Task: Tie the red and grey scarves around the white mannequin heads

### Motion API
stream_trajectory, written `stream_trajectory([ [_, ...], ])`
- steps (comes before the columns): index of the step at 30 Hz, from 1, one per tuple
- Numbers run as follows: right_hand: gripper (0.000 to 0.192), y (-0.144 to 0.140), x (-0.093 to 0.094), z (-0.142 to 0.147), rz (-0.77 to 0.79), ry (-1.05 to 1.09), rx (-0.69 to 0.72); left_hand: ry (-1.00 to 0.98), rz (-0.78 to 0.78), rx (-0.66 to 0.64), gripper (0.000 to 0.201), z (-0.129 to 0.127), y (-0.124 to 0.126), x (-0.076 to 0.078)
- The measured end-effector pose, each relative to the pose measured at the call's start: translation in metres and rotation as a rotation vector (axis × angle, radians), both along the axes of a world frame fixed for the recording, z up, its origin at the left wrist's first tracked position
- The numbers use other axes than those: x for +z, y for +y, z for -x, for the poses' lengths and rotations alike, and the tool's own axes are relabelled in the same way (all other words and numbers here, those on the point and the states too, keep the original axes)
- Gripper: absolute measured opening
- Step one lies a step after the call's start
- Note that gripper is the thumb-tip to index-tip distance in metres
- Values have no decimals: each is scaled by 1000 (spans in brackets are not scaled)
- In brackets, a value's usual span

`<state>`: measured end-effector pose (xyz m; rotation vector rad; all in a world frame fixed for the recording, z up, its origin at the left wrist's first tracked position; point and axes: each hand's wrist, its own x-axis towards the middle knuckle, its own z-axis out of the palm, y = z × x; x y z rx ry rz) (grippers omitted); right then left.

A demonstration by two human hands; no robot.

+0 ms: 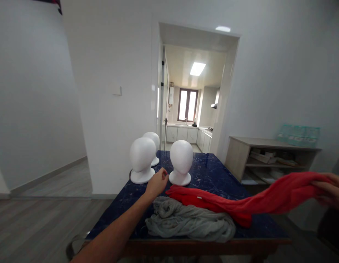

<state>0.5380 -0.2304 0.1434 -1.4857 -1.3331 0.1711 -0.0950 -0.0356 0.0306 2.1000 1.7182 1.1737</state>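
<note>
My right hand (332, 188), at the far right edge, is closed on one end of a red scarf (284, 191). The cloth stretches leftward from it in the air and comes down onto the table, where the rest lies in folds. My left hand (158, 179) has its fingers curled in, with no cloth showing in them. It hovers between two white mannequin heads (181, 159) (142, 157), just above the scarf's left end. Behind the left one stands a third mannequin head (152, 140), partly hidden. In front of the red cloth lies a crumpled grey scarf (191, 221).
The blue marble-patterned table (204, 168) has a wooden front edge. Right of it, a low shelf unit (268, 140) carries a pack of bottles (299, 135) on top. Beyond the table, a doorway opens onto a kitchen (183, 133).
</note>
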Motion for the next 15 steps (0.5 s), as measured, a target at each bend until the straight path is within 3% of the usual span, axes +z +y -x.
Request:
stream_trajectory([
  [3,35,36,29,74,179,24,-3,35,-17,-10,11,8,1,-19],
  [7,30,74,38,203,147,-372,85,-51,-24,-33,15,21,12,-41],
  [10,20,92,18,298,211,-596,158,-122,-27,-35,16,27,15,-44],
  [13,14,107,-25,376,248,-744,219,-160,1,-51,15,27,14,-42],
  [15,19,116,-59,413,311,-808,290,-176,16,-63,15,26,15,-42],
])
